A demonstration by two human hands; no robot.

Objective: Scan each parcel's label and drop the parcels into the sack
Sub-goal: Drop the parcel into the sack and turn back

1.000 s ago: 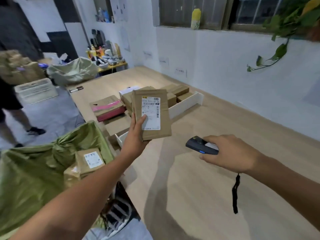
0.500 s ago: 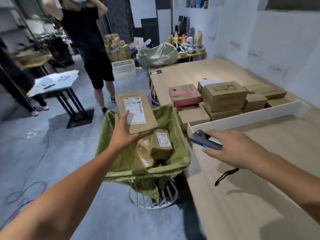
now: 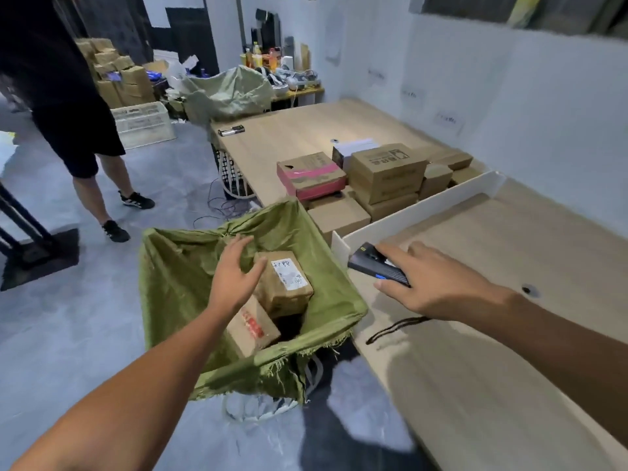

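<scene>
My left hand [image 3: 234,271] hovers over the open green sack [image 3: 176,287], fingers spread and holding nothing. Inside the sack lie brown parcels: one with a white label [image 3: 287,283] and one with red print [image 3: 253,326] partly under my wrist. My right hand [image 3: 431,283] is over the wooden table's edge, closed around a black handheld scanner [image 3: 375,265] whose wrist strap [image 3: 390,329] trails on the table. More cardboard parcels [image 3: 385,173] and a pink-taped box [image 3: 311,175] are stacked beyond a white divider [image 3: 424,207].
The sack hangs on a white wire frame [image 3: 258,407] on the grey floor beside the wooden table [image 3: 492,334]. A person in black [image 3: 68,107] stands at the far left. A second green sack [image 3: 231,93], a white crate [image 3: 142,124] and stacked cartons [image 3: 115,73] lie farther back.
My left hand carried the labelled flat parcel from in front of the scanner over to the sack and let it go; the hand is now empty. My right hand kept the scanner.
</scene>
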